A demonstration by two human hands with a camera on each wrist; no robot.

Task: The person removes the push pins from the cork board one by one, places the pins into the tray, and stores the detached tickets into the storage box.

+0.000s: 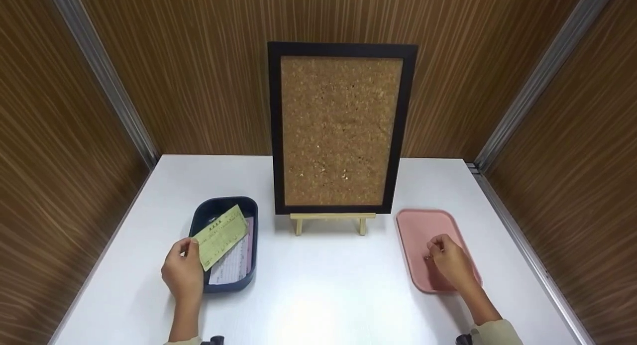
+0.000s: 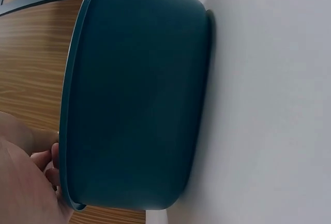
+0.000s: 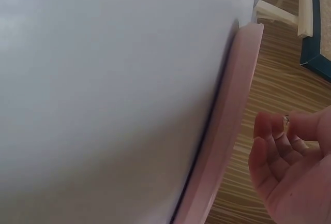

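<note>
My left hand point(image 1: 183, 273) pinches the left corner of a yellow-green paper slip point(image 1: 221, 238) with print on it. The slip is tilted above a dark blue bin point(image 1: 249, 284), in which white and pink paper slips point(image 1: 234, 265) lie. From the left wrist, the bin's side wall point(image 2: 134, 94) hides the slip, and my left fingers show by its rim. Over a pink tray point(image 1: 418, 225) my right hand point(image 1: 452, 261) pinches a tiny pin point(image 3: 286, 119) between thumb and forefinger; its exact shape is too small to tell. Small brownish bits point(image 1: 428, 258) show in the tray beside that hand.
A cork board point(image 1: 341, 131) in a black frame stands upright on a small wooden easel point(image 1: 332, 216) at the back middle of the white table point(image 1: 318, 275). Wood-patterned panels point(image 1: 209, 61) with metal edges enclose the table at the back and both sides.
</note>
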